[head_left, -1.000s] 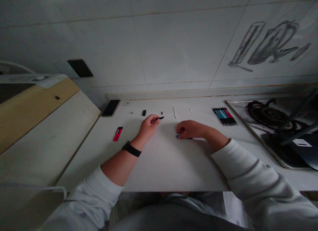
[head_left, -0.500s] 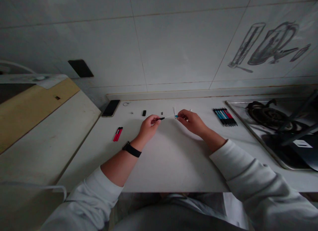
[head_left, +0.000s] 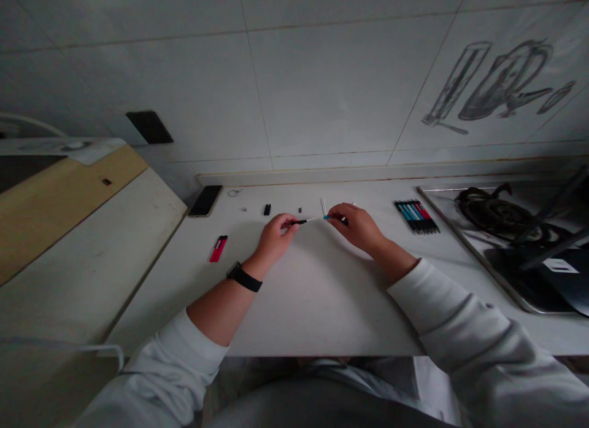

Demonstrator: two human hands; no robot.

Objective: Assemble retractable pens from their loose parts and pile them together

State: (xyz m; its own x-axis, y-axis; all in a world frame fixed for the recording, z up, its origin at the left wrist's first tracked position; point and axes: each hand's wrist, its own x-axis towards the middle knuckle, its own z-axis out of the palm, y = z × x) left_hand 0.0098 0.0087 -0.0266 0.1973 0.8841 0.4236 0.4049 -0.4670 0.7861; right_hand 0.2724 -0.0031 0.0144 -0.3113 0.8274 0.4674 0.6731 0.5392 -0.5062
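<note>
My left hand (head_left: 275, 236) pinches a thin pen refill with a black tip piece (head_left: 304, 220) above the white counter (head_left: 317, 293). My right hand (head_left: 356, 224) is closed on a blue pen barrel (head_left: 327, 217), whose end meets the refill's white end. A black watch (head_left: 243, 277) sits on my left wrist. Small loose pen parts lie just behind both hands: a white tube (head_left: 323, 205), a black cap (head_left: 267, 209) and tiny pieces.
A row of several assembled pens (head_left: 416, 215) lies right of my hands, beside a gas stove (head_left: 519, 231). Two red pen barrels (head_left: 218, 248) and a phone (head_left: 205, 200) lie at the left. A wooden-topped surface (head_left: 69, 219) stands further left.
My right hand lifted the blue barrel from the counter near me and carried it forward to the refill's end. My left hand stayed nearly still.
</note>
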